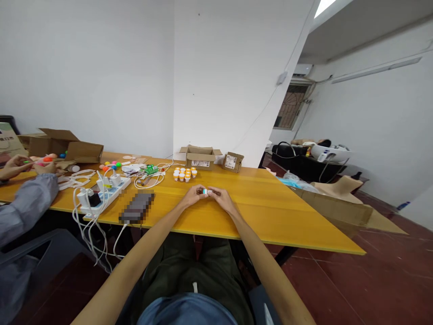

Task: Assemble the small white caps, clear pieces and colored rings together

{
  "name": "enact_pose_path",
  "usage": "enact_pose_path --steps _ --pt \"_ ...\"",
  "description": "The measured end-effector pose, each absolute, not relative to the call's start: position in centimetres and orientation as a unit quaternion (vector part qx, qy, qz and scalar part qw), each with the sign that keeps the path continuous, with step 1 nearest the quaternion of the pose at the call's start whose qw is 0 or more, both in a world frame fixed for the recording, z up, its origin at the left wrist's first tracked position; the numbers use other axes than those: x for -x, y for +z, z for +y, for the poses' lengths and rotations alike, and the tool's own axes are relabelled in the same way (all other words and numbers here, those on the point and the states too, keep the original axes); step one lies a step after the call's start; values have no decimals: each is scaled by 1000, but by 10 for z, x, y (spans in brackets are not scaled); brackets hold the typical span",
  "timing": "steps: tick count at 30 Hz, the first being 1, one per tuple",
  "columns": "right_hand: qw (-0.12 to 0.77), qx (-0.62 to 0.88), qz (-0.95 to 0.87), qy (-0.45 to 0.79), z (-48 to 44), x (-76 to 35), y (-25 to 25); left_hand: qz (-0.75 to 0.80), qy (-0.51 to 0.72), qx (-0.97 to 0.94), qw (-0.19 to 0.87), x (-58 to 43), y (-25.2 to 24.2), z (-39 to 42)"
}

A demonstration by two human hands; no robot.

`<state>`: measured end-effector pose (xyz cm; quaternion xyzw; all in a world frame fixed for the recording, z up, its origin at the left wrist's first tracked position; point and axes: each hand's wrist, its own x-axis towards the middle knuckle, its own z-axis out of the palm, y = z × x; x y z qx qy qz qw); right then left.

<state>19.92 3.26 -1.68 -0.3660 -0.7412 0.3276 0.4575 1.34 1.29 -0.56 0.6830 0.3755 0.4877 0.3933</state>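
Note:
Over the middle of the wooden table (257, 203), my two hands meet at the fingertips. Between them is a small white piece with a teal band (204, 192), too small to name surely. My left hand (195, 195) pinches its left end with the fingers closed. From the other side, the closed fingers of my right hand (219, 196) are on it too; its right end is hidden by them. Just beyond my left hand stand several small white jars with orange lids (185, 174), packed close together.
Behind the jars stand an open cardboard box (199, 159) and a smaller box (232, 162). To the left lie a blurred dark device (137, 207), a power strip (110, 195) with trailing cables and several coloured balls. A co-worker's hands (25, 167) hold something at far left.

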Motion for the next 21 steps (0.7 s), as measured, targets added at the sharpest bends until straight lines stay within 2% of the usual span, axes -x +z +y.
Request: enact_pose_path --steps 7,14,21 --pt "422 378 -761 317 22 -198 -7 372 485 -696 376 -14 -3 11" --pt "425 405 -738 332 12 -193 -2 369 492 -695 373 -15 -1 10" --pt "394 436 -758 282 10 -195 -2 371 488 -687 389 -15 -1 10"
